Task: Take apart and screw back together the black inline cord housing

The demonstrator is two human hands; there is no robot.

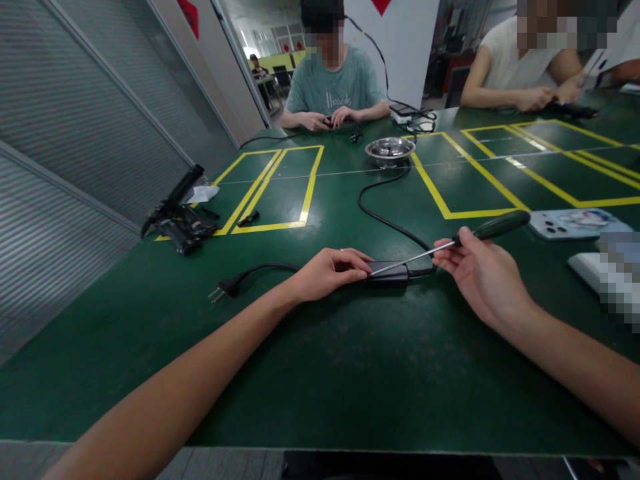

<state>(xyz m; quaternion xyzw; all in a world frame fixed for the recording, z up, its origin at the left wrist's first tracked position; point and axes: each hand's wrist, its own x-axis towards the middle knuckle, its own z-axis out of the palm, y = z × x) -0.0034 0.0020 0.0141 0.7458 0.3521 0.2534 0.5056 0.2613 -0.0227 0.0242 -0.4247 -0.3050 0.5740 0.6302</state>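
Left forearm (200,380) is right up front, coming in over the green tabletop (310,380). At the end of it, the left grip (337,273) has thumb and fingers closed around the left end of a black adapter (395,277), which is lying on the tabletop. Right grip (487,273) is wrapped on a screwdriver (493,227), shaft slanting down over the adapter, tip right by the left thumb. Can't tell if it's actually touching the case. Plug (227,288) is off to the left on its short cord, and a black cable (395,223) snakes from the adapter's other end back toward a metal bowl (390,160). Phone (580,224) lies just beyond the screwdriver handle, over on the right.
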